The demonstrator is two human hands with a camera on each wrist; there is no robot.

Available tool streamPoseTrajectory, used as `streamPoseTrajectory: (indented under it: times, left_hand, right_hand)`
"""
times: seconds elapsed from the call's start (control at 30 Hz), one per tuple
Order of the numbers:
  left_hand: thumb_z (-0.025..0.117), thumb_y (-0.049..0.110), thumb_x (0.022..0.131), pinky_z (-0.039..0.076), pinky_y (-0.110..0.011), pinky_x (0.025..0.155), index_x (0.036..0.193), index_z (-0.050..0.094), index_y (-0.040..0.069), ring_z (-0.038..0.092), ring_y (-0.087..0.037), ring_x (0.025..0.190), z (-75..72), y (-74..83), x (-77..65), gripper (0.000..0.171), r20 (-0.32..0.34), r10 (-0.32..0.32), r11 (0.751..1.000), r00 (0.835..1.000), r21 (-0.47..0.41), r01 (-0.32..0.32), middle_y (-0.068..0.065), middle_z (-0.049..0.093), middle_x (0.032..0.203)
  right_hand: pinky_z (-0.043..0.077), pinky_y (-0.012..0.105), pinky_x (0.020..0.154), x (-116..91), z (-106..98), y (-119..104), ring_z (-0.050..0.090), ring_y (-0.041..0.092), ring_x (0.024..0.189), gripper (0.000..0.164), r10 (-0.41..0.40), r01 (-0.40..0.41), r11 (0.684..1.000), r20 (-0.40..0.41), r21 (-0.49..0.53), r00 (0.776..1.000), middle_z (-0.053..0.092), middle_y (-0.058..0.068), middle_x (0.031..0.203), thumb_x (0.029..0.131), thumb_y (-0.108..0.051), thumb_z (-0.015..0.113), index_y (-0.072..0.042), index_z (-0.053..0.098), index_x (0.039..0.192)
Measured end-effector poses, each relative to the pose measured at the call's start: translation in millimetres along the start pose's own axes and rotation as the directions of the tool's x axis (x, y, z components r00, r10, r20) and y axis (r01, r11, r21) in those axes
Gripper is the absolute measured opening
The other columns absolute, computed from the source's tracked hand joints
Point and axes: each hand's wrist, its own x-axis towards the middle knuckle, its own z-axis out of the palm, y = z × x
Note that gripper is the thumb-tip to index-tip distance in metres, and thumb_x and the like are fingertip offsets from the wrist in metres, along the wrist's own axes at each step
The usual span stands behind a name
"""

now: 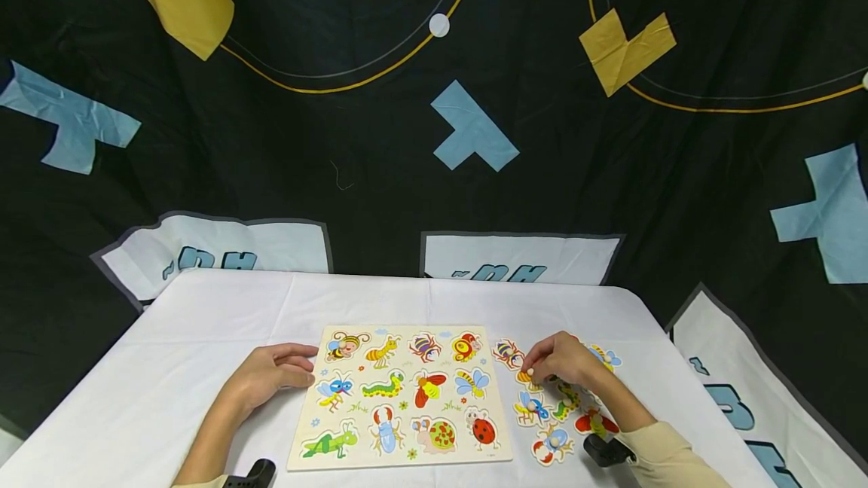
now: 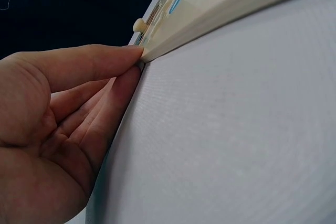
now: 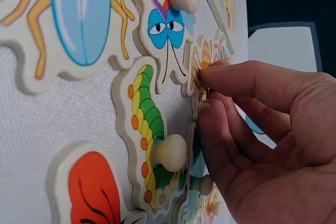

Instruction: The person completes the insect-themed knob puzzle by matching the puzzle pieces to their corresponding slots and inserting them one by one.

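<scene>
A pale wooden puzzle board with colourful insect pictures lies on the white table. My left hand holds the board's left edge; in the left wrist view its thumb lies over the edge, the forefinger against its side. One round wooden knob stands up from the board there. To the right of the board, my right hand pinches at the orange-striped ant puzzle piece, whose knob the fingertips partly hide. Around it lie the spider piece, the mosquito piece and the caterpillar piece.
Nearer the front lie a blue beetle piece and a red-winged bug piece. A blue-winged bee piece sits beyond the right wrist. The white tabletop ends before a black curtain.
</scene>
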Motion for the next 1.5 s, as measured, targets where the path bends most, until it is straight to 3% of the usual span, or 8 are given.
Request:
streamPoseTrajectory:
  times: [0.4,0.63,1.07,1.5]
  left_hand:
    - [0.082,0.013,0.066,0.046,-0.027,0.076,0.121,0.063,0.004,0.062,-0.016,0.085,0.3,-0.9,-0.3,0.058,-0.003,0.007,1.0,1.0,0.0,-0.007,-0.004,0.069,0.091]
    - [0.082,0.013,0.066,0.046,-0.027,0.076,0.12,0.063,0.004,0.062,-0.016,0.085,-0.1,-0.1,0.0,0.058,-0.002,0.009,1.0,1.0,-0.003,-0.009,-0.004,0.069,0.091]
    - [0.083,0.014,0.066,0.046,-0.027,0.076,0.121,0.063,0.005,0.062,-0.016,0.086,0.1,-1.3,0.3,0.059,-0.003,0.004,1.0,1.0,-0.005,-0.004,-0.004,0.069,0.092]
    - [0.082,0.013,0.066,0.047,-0.027,0.075,0.12,0.064,0.004,0.063,-0.016,0.085,0.5,-0.7,-0.6,0.058,-0.006,0.016,1.0,1.0,-0.013,-0.016,-0.005,0.069,0.092]
  right_hand:
    - [0.046,0.031,0.058,-0.2,-1.1,-3.3,0.058,0.018,0.063,0.016,-0.017,0.017,1.0,0.008,0.023,1.0,0.068,0.006,0.076,0.064,-0.001,0.077,-0.005,0.073,0.079]
    - [0.046,0.032,0.056,0.7,-1.6,-5.7,0.057,0.017,0.06,0.015,-0.049,0.049,0.999,0.001,-0.018,0.999,0.067,0.004,0.071,0.065,-0.002,0.076,-0.007,0.073,0.079]
    - [0.046,0.033,0.059,4.5,-1.7,-17.5,0.056,0.017,0.065,0.015,-0.01,0.01,0.999,-0.015,-0.034,1.0,0.068,0.002,0.08,0.067,-0.003,0.076,-0.01,0.074,0.08]
    - [0.048,0.036,0.061,11.8,6.1,-34.6,0.056,0.016,0.063,0.014,-0.069,0.069,0.997,-0.003,-0.024,0.998,0.07,0.002,0.08,0.067,-0.003,0.077,-0.008,0.074,0.08]
